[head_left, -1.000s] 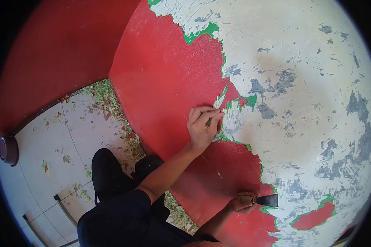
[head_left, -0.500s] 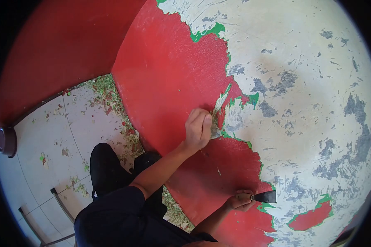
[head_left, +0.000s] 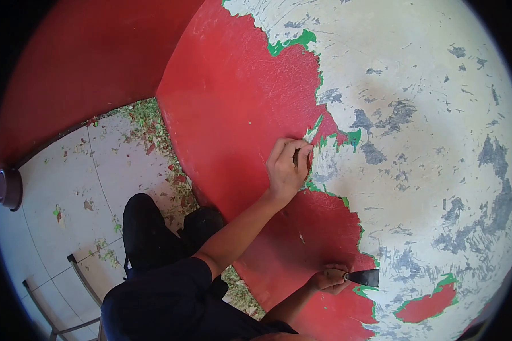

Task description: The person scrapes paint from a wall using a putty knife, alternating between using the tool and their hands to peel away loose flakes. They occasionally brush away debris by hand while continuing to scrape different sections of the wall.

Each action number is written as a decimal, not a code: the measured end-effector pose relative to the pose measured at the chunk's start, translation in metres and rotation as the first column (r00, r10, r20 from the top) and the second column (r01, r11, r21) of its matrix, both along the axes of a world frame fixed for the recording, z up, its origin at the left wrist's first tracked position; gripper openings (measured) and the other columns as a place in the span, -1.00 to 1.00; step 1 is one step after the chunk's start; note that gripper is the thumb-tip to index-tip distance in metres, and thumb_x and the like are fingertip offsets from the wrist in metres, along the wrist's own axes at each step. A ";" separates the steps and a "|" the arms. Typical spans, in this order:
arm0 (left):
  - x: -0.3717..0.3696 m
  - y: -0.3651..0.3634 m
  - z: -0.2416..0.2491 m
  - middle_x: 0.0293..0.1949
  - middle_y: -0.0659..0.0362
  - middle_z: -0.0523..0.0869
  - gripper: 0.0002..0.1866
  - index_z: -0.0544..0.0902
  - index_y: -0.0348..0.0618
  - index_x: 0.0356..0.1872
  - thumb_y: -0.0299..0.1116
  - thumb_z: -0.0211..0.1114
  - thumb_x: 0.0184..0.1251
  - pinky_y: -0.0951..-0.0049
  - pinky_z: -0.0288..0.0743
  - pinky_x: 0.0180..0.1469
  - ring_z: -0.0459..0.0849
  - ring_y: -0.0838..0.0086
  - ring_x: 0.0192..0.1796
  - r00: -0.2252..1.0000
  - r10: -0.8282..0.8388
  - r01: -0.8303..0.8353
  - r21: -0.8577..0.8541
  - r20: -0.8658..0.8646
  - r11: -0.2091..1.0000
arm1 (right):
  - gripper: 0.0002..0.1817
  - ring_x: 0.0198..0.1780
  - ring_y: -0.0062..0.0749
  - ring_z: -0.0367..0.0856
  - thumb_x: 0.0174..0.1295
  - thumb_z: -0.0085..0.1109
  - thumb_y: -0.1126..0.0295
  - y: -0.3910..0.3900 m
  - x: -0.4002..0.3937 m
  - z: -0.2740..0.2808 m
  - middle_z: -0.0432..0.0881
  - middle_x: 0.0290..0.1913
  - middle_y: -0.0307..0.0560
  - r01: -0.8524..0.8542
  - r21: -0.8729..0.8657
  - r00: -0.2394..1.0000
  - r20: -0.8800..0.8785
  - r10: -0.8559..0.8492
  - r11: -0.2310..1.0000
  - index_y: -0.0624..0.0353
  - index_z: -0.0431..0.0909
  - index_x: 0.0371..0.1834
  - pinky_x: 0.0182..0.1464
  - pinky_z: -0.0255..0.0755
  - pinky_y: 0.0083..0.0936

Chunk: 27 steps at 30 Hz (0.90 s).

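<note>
My left hand (head_left: pixel 289 170) is closed, its fingertips against the wall at the torn edge of the red paint (head_left: pixel 227 102). Whatever it pinches is hidden by the fingers. Just beyond those fingertips is a narrow pale strip (head_left: pixel 312 134) with green (head_left: pixel 320 121) along it. Lower in the view, my right hand (head_left: pixel 331 279) is wrapped round the handle of a scraper. The dark, flat scraper blade (head_left: pixel 366 278) points right, over the border between red paint and the bared whitish surface (head_left: pixel 415 165).
Pale floor tiles (head_left: pixel 62 187) lie at the left, with paint flakes and debris (head_left: pixel 153 133) along the wall's foot. A round brown object (head_left: pixel 9 188) is at the far left, and dark metal bars (head_left: pixel 85 281) are at lower left. A red patch (head_left: pixel 429 304) remains at lower right.
My left hand has moved a little right and up along the torn edge, covering more of the pale strip. My right hand and the scraper are nearly where they were.
</note>
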<state>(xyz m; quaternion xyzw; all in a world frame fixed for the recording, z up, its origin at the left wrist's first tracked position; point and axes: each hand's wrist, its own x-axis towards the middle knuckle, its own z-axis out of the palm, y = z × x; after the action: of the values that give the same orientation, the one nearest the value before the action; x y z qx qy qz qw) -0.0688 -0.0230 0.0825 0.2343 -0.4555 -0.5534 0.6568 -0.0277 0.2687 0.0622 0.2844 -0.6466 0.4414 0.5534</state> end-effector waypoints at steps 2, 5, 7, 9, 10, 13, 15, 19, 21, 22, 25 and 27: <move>0.000 -0.003 0.001 -0.33 0.03 0.63 -0.92 0.67 -0.27 -0.31 -0.49 0.39 0.25 0.33 0.52 -0.33 0.64 0.26 -0.35 0.999 0.005 -0.004 -0.033 0.053 0.999 | -0.37 -0.64 -0.43 0.40 0.53 -0.22 0.00 0.001 -0.001 -0.001 0.51 -0.53 0.06 -0.014 -0.004 1.000 0.000 0.014 1.000 0.55 0.44 0.05 -0.64 0.31 -0.60; 0.002 -0.003 -0.002 -0.33 0.01 0.61 -0.92 0.63 -0.26 -0.32 -0.49 0.35 0.28 0.29 0.51 -0.29 0.62 0.18 -0.32 0.997 -0.060 0.068 -0.173 0.051 0.983 | -0.37 -0.62 -0.43 0.41 0.53 -0.23 0.00 0.000 -0.002 -0.001 0.51 -0.53 0.06 -0.024 -0.002 1.000 -0.016 0.024 1.000 0.54 0.44 0.05 -0.64 0.31 -0.59; 0.007 0.006 -0.009 -0.30 -0.01 0.59 -0.92 0.61 -0.25 -0.30 -0.48 0.33 0.27 0.21 0.49 -0.24 0.60 0.10 -0.28 0.988 -0.146 0.118 -0.372 -0.050 0.921 | -0.37 -0.63 -0.43 0.40 0.53 -0.23 0.01 -0.002 -0.002 0.000 0.51 -0.52 0.06 -0.033 0.011 0.999 -0.020 0.033 0.999 0.55 0.44 0.05 -0.64 0.31 -0.58; 0.018 0.012 -0.019 -0.29 0.00 0.61 -0.86 0.63 -0.26 -0.28 -0.44 0.39 0.24 0.28 0.51 -0.23 0.61 0.15 -0.28 0.984 -0.164 0.121 -0.412 -0.071 0.903 | -0.37 -0.62 -0.43 0.40 0.54 -0.23 0.01 -0.001 0.000 0.001 0.51 -0.52 0.06 -0.027 0.025 0.999 -0.019 0.027 0.999 0.55 0.43 0.05 -0.64 0.30 -0.58; 0.021 0.011 -0.023 -0.28 0.00 0.62 -0.83 0.64 -0.27 -0.27 -0.42 0.42 0.22 0.31 0.52 -0.22 0.62 0.18 -0.28 0.981 -0.174 0.122 -0.434 -0.081 0.893 | -0.38 -0.62 -0.43 0.40 0.54 -0.23 0.01 -0.001 -0.001 0.001 0.51 -0.52 0.06 -0.021 0.028 1.000 -0.020 0.022 0.999 0.55 0.43 0.05 -0.64 0.30 -0.58; 0.018 -0.006 -0.030 -0.25 0.01 0.64 -0.74 0.68 -0.27 -0.19 -0.38 0.49 0.15 0.30 0.53 -0.19 0.62 0.21 -0.26 0.998 -0.050 0.053 -0.115 0.033 0.992 | -0.38 -0.62 -0.43 0.39 0.54 -0.23 0.01 0.000 0.002 0.000 0.51 -0.52 0.05 -0.011 0.033 1.000 -0.007 0.011 0.999 0.54 0.43 0.05 -0.64 0.30 -0.59; 0.016 -0.014 -0.033 -0.25 0.03 0.65 -0.69 0.71 -0.26 -0.15 -0.37 0.53 0.10 0.33 0.53 -0.18 0.62 0.25 -0.25 0.998 0.035 -0.024 -0.177 0.058 0.984 | -0.37 -0.63 -0.43 0.39 0.54 -0.23 0.01 0.001 -0.001 0.000 0.50 -0.52 0.05 -0.023 0.027 1.000 -0.015 0.023 0.999 0.54 0.43 0.04 -0.64 0.30 -0.59; 0.013 -0.012 -0.049 -0.31 0.11 0.67 -0.72 0.75 -0.22 -0.19 -0.36 0.54 0.07 0.34 0.49 -0.18 0.60 0.26 -0.23 0.998 0.046 -0.037 -0.226 0.036 0.973 | -0.37 -0.65 -0.43 0.38 0.54 -0.24 0.00 0.002 -0.004 -0.002 0.50 -0.53 0.05 -0.045 0.020 0.998 -0.032 0.045 0.999 0.54 0.43 0.04 -0.65 0.30 -0.58; 0.013 -0.011 -0.057 -0.31 0.12 0.68 -0.73 0.77 -0.20 -0.21 -0.37 0.55 0.05 0.35 0.49 -0.19 0.60 0.28 -0.24 0.999 0.035 -0.027 -0.179 0.038 0.984 | -0.37 -0.65 -0.44 0.38 0.54 -0.24 0.00 0.001 -0.003 -0.002 0.50 -0.53 0.05 -0.035 0.021 0.999 -0.025 0.035 0.999 0.54 0.43 0.03 -0.65 0.30 -0.58; 0.014 -0.009 -0.059 -0.31 0.13 0.68 -0.74 0.77 -0.20 -0.22 -0.37 0.55 0.04 0.35 0.49 -0.20 0.61 0.29 -0.25 0.999 0.027 -0.020 -0.153 0.040 0.988 | -0.37 -0.65 -0.44 0.38 0.54 -0.24 0.00 0.001 -0.002 -0.002 0.50 -0.53 0.05 -0.025 0.020 0.999 -0.021 0.025 0.999 0.54 0.43 0.03 -0.65 0.30 -0.58; 0.018 -0.011 -0.051 -0.32 0.12 0.69 -0.72 0.80 -0.16 -0.17 -0.43 0.56 0.04 0.40 0.54 -0.17 0.64 0.35 -0.23 0.999 0.004 0.002 -0.159 0.033 0.987 | -0.36 -0.65 -0.44 0.39 0.53 -0.23 -0.01 0.000 -0.002 -0.002 0.50 -0.53 0.05 -0.001 0.023 1.000 -0.027 0.002 1.000 0.53 0.43 0.03 -0.65 0.30 -0.58; 0.014 -0.017 -0.055 -0.32 0.14 0.69 -0.74 0.80 -0.15 -0.17 -0.45 0.55 0.05 0.42 0.54 -0.21 0.64 0.37 -0.25 0.999 -0.042 0.040 -0.220 -0.006 0.975 | -0.36 -0.65 -0.44 0.39 0.53 -0.23 -0.02 0.001 -0.003 -0.002 0.50 -0.54 0.04 0.004 0.020 0.999 -0.032 -0.004 1.000 0.53 0.43 0.03 -0.66 0.30 -0.59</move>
<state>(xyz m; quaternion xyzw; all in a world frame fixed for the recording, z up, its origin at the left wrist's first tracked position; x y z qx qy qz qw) -0.0551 -0.0402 0.0277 0.1480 -0.5151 -0.5144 0.6695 -0.0309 0.2698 0.0598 0.2955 -0.6426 0.4294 0.5616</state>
